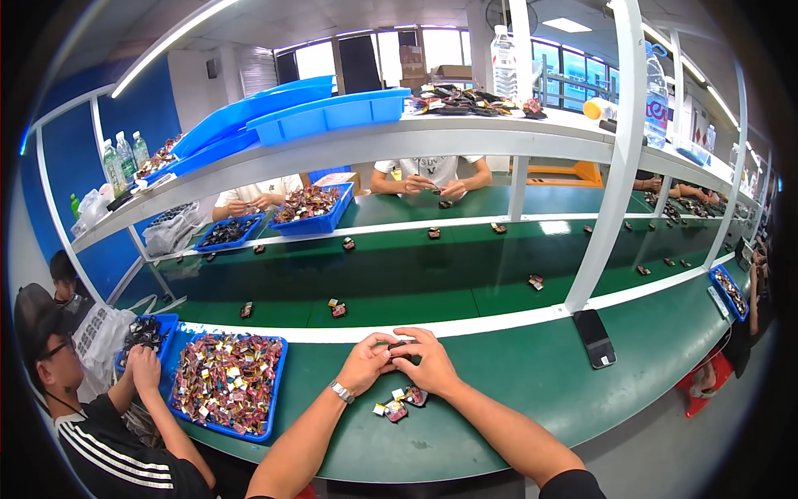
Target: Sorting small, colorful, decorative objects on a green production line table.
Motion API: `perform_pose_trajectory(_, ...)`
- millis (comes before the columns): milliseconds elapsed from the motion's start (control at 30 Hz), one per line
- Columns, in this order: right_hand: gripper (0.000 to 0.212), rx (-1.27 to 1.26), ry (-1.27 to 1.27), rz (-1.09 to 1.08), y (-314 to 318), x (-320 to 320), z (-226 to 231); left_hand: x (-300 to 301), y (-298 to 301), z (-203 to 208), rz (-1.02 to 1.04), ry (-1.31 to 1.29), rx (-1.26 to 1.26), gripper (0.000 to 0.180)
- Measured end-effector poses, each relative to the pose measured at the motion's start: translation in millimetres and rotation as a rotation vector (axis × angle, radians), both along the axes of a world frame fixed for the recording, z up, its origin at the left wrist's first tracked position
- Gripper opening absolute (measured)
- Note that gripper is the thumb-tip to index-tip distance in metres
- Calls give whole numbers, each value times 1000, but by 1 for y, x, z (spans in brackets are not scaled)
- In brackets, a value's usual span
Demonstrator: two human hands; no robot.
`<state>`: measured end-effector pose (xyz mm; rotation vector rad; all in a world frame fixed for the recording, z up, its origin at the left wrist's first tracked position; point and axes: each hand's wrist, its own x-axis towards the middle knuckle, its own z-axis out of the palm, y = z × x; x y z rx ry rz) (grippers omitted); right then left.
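Close together above the green tabletop, my left hand and my right hand pinch one small dark part between their fingertips. The fingers cover most of it, so its exact kind cannot be made out. Just below my hands lies a small group of dark reddish parts with white and yellow tabs. A wristwatch with a metal band is on my left wrist.
To the left stands a blue tray heaped with similar parts. A co-worker sits beyond it by a smaller blue tray. A phone lies by a white post. Scattered parts lie on the green belt ahead.
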<state>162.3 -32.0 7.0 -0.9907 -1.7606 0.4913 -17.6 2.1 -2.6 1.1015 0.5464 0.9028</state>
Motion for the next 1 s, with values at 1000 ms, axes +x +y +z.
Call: perform_pose_trajectory(1000,15,318,-126,-190,-4,-1,12,6,-2,3,39,-8,-31,23)
